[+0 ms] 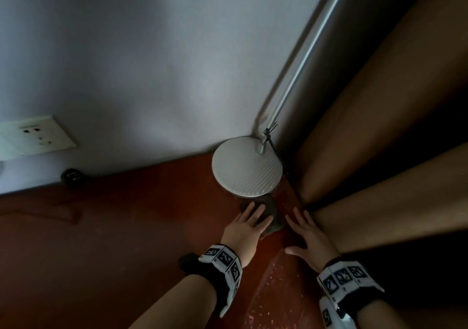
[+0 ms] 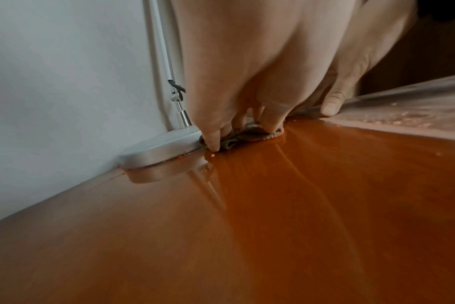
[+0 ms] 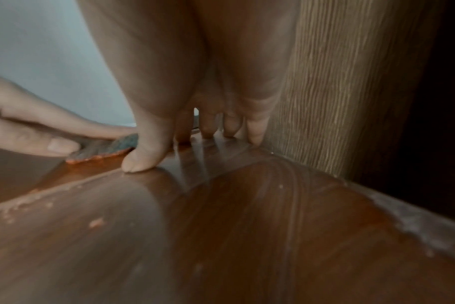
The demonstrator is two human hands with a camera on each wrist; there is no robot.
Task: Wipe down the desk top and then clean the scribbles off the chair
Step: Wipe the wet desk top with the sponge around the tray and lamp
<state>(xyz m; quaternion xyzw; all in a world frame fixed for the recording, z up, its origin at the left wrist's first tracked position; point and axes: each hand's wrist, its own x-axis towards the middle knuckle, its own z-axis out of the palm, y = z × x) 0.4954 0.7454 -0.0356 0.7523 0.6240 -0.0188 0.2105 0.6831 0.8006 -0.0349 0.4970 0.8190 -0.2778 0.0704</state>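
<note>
My left hand [image 1: 253,217] lies flat, fingers straight, pressing a crumpled grey cloth [image 1: 273,218] onto the red-brown desk top [image 1: 126,227], right against the round white lamp base [image 1: 247,167]. In the left wrist view the fingertips [image 2: 213,144] pin the cloth [image 2: 243,137] beside the lamp base [image 2: 161,152]. My right hand [image 1: 304,230] rests flat on the desk a little right of the cloth, fingers spread, holding nothing. In the right wrist view its thumb [image 3: 140,158] touches the wood next to the cloth [image 3: 104,148]. No chair is in view.
The lamp pole [image 1: 304,57] rises from the base in the corner. Brown curtain folds [image 1: 379,126] hang along the desk's right edge. A wall socket [image 1: 33,136] and a small dark round object [image 1: 72,176] sit at the back left. Pale specks [image 1: 273,290] dot the desk's right strip.
</note>
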